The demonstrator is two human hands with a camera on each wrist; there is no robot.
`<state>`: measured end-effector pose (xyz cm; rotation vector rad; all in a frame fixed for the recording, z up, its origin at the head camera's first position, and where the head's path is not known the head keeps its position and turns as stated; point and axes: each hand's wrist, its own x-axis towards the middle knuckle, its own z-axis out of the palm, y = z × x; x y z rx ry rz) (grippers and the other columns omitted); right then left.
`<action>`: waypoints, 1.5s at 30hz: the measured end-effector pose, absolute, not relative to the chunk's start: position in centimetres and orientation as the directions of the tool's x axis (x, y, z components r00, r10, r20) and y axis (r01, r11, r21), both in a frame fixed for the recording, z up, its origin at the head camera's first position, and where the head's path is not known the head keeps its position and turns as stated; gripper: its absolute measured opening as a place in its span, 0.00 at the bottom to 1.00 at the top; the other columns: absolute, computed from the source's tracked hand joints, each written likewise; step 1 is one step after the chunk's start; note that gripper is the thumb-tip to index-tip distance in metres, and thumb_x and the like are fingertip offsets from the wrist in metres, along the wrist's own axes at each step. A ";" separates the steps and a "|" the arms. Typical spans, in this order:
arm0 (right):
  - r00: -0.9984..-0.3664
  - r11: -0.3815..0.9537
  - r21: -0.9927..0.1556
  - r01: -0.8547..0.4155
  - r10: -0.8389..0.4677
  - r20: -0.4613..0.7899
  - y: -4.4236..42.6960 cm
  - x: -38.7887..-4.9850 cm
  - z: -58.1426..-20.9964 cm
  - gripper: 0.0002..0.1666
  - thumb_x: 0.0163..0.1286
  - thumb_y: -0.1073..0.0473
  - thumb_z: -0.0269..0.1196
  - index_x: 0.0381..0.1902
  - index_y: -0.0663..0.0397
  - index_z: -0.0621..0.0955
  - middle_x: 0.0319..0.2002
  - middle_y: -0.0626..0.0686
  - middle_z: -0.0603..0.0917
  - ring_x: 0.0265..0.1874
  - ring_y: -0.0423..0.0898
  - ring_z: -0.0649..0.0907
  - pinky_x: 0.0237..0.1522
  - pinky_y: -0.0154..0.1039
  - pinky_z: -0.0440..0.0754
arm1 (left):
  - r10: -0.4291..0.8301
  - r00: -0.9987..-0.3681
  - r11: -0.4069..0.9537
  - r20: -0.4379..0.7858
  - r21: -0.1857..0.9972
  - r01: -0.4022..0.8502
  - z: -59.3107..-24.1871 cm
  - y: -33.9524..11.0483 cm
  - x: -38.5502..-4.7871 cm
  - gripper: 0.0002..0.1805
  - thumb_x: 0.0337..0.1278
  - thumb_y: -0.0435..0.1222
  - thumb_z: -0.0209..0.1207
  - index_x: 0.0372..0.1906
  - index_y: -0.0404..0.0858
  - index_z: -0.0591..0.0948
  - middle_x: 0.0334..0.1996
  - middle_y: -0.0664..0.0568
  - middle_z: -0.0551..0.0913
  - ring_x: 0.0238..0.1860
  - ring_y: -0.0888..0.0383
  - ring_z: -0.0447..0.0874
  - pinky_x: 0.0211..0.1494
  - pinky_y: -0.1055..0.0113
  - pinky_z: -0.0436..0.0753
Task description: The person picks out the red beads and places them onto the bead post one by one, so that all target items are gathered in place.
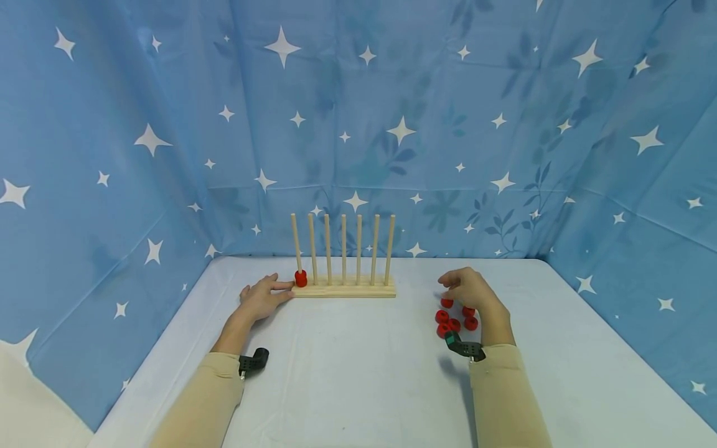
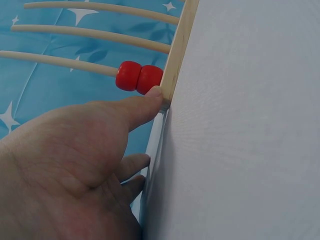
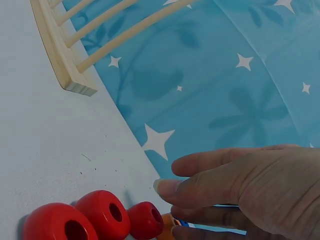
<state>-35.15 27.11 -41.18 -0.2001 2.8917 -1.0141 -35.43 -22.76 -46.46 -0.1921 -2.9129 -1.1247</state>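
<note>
Rack (image 1: 344,290): centre of the head frame. Two beads (image 2: 129,76) are seated at the base of the leftmost peg (image 1: 295,239). The left hand (image 1: 259,301), left of centre, sets its thumb against the rack's left end, fingers spread. The right hand (image 1: 473,289), right of centre, is at the loose beads (image 1: 471,323) on the table (image 1: 347,373); thumb and fingertips stand a narrow gap apart. No bead shows between them, though fingertip contact cannot be confirmed. The step appears to be bead pick-up, rack steadied. The next move calls for pinching one bead and lifting it clear
</note>
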 end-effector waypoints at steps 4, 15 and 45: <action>-0.988 0.776 -0.625 -0.086 -0.148 -0.048 27.2 -35.1 -41.3 0.21 0.70 0.66 0.66 0.59 0.63 0.85 0.55 0.64 0.87 0.47 0.54 0.86 0.55 0.56 0.86 | 0.112 -0.992 0.733 0.058 0.669 0.122 -46.4 -22.8 -35.4 0.23 0.75 0.47 0.61 0.67 0.43 0.83 0.81 0.33 0.58 0.82 0.32 0.48 0.78 0.29 0.33; -0.986 0.811 -0.583 -0.052 -0.135 -0.100 27.0 -35.3 -41.4 0.17 0.66 0.68 0.69 0.53 0.63 0.88 0.45 0.59 0.89 0.40 0.51 0.84 0.48 0.51 0.86 | 0.111 -0.992 0.735 0.054 0.667 0.119 -46.2 -22.8 -35.4 0.23 0.75 0.47 0.60 0.67 0.43 0.83 0.81 0.34 0.58 0.83 0.32 0.47 0.78 0.29 0.33; -0.981 0.851 -0.523 -0.053 -0.141 -0.130 27.0 -35.3 -41.8 0.18 0.60 0.70 0.71 0.50 0.59 0.90 0.42 0.56 0.88 0.41 0.52 0.82 0.45 0.49 0.86 | 0.107 -0.992 0.743 0.064 0.658 0.122 -46.3 -22.8 -35.3 0.22 0.74 0.46 0.61 0.67 0.44 0.83 0.80 0.34 0.59 0.82 0.32 0.49 0.78 0.28 0.35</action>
